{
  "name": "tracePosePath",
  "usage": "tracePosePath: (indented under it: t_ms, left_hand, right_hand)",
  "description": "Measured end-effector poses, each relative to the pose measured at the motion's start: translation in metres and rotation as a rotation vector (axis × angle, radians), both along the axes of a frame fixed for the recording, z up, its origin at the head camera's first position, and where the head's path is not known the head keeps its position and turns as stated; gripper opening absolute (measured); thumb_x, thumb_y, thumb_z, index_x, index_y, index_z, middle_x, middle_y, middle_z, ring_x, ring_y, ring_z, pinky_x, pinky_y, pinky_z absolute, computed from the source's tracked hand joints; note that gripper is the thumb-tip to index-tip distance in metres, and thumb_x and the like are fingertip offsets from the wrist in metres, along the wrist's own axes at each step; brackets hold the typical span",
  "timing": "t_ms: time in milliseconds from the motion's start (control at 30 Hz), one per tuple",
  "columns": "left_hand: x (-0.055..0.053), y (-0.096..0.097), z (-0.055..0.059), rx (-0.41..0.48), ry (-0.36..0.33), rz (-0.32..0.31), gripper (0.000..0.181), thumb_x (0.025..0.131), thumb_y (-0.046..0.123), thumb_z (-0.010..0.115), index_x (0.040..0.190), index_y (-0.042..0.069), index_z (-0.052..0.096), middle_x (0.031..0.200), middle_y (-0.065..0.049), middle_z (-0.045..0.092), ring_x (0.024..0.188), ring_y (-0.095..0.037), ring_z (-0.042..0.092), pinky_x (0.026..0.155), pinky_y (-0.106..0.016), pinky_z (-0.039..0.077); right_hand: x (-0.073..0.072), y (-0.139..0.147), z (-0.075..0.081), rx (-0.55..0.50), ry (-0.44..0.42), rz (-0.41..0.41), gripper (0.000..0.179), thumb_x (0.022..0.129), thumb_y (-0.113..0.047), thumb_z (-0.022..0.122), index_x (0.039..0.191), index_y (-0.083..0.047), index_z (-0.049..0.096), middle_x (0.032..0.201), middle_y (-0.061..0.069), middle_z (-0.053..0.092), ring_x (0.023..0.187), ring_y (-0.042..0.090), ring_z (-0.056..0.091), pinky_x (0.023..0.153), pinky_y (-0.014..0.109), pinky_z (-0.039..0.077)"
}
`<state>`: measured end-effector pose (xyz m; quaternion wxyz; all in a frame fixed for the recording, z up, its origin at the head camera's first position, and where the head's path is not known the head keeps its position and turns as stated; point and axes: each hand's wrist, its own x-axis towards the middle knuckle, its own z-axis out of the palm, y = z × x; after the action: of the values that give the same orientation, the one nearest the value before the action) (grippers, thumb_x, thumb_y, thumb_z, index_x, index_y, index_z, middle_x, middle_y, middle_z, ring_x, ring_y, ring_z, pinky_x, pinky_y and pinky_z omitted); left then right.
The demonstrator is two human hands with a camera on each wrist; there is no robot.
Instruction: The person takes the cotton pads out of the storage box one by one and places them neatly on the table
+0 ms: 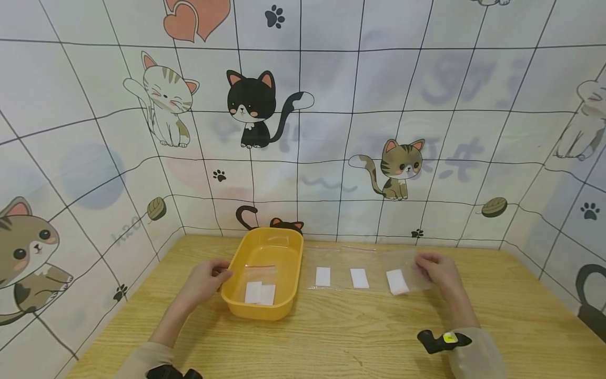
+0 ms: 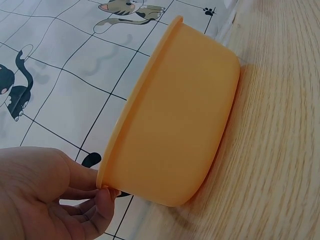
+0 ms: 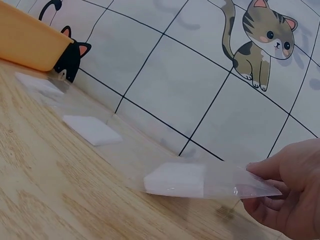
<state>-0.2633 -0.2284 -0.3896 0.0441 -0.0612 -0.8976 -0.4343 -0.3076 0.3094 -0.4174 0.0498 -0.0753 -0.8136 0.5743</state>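
My left hand (image 1: 205, 284) pinches the left rim of a yellow plastic tub (image 1: 258, 312) between thumb and fingers, as the left wrist view shows closely. Inside the tub lies a clear zip bag (image 1: 260, 272) with two white rectangular pieces. On the right, my right hand (image 1: 440, 273) pinches the edge of a clear plastic bag (image 3: 225, 185) holding a white rectangular piece (image 3: 175, 179). In the right wrist view that bag's gripped end is raised. Two more white pieces (image 1: 323, 277) (image 1: 359, 278) lie in clear bags between the tub and my right hand.
The wooden table (image 1: 331, 337) ends at a white backdrop (image 1: 326, 173) printed with grid lines and cartoon cats. The tub stands left of the bags, near the table's back. Dark straps with devices sit around both wrists.
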Motion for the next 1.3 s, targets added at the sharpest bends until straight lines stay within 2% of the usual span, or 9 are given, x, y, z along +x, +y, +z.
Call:
tracePosePath:
  t_ms: [267,433,533,667,733,1033,1300]
  left_hand:
    - [0.000,0.001,0.001,0.005,-0.002,0.001,0.026,0.098,0.003,0.062,0.119,-0.013,0.063,0.098,-0.012,0.066,0.086,-0.025,0.063,0.065,-0.031,0.057]
    - [0.001,0.001,0.000,0.016,-0.002,-0.001,0.026,0.098,0.002,0.061,0.119,-0.013,0.063,0.098,-0.013,0.066,0.086,-0.025,0.063,0.065,-0.030,0.057]
    - [0.002,0.001,0.000,0.027,-0.002,0.000,0.026,0.098,0.001,0.061,0.118,-0.014,0.062,0.097,-0.013,0.066,0.085,-0.025,0.063,0.065,-0.030,0.057]
    - [0.003,0.001,0.001,0.036,-0.001,-0.004,0.026,0.098,0.001,0.061,0.118,-0.014,0.062,0.097,-0.013,0.066,0.084,-0.025,0.063,0.064,-0.030,0.056]
    - [0.003,0.001,0.001,0.037,-0.001,-0.005,0.026,0.098,0.001,0.061,0.118,-0.014,0.062,0.097,-0.013,0.066,0.084,-0.025,0.063,0.064,-0.030,0.057]
    - [0.004,0.001,0.002,0.026,0.000,0.005,0.026,0.098,0.002,0.061,0.119,-0.013,0.063,0.097,-0.013,0.066,0.085,-0.026,0.063,0.065,-0.030,0.056]
    - [0.004,0.003,0.004,0.020,0.000,0.006,0.027,0.098,0.003,0.061,0.120,-0.013,0.062,0.099,-0.013,0.066,0.085,-0.026,0.063,0.065,-0.030,0.056]
  right_hand:
    - [-0.001,0.002,-0.006,0.099,0.000,-0.058,0.043,0.101,-0.014,0.058,0.125,0.021,0.053,0.086,0.002,0.070,0.072,0.000,0.061,0.062,0.019,0.053]
    - [-0.003,0.002,-0.011,0.227,0.023,-0.128,0.039,0.099,-0.017,0.061,0.116,0.018,0.060,0.084,0.008,0.071,0.068,0.005,0.060,0.058,0.019,0.050]
    - [-0.004,0.001,-0.012,0.324,0.035,-0.160,0.037,0.098,-0.019,0.062,0.112,0.016,0.063,0.091,0.019,0.070,0.073,0.017,0.062,0.060,0.023,0.048]
    - [-0.005,0.001,-0.013,0.393,0.028,-0.184,0.039,0.098,-0.021,0.061,0.112,0.015,0.064,0.106,0.030,0.066,0.092,0.037,0.061,0.067,0.032,0.046]
    - [-0.005,0.000,-0.014,0.396,0.022,-0.198,0.039,0.098,-0.021,0.061,0.112,0.015,0.064,0.109,0.032,0.064,0.097,0.041,0.059,0.069,0.034,0.045]
    - [-0.007,-0.001,-0.018,0.380,0.016,-0.232,0.037,0.098,-0.021,0.062,0.109,0.015,0.066,0.107,0.031,0.064,0.094,0.040,0.058,0.065,0.031,0.044]
    - [-0.008,-0.001,-0.021,0.393,0.045,-0.252,0.035,0.096,-0.020,0.064,0.103,0.014,0.069,0.091,0.023,0.069,0.088,0.037,0.060,0.062,0.029,0.043]
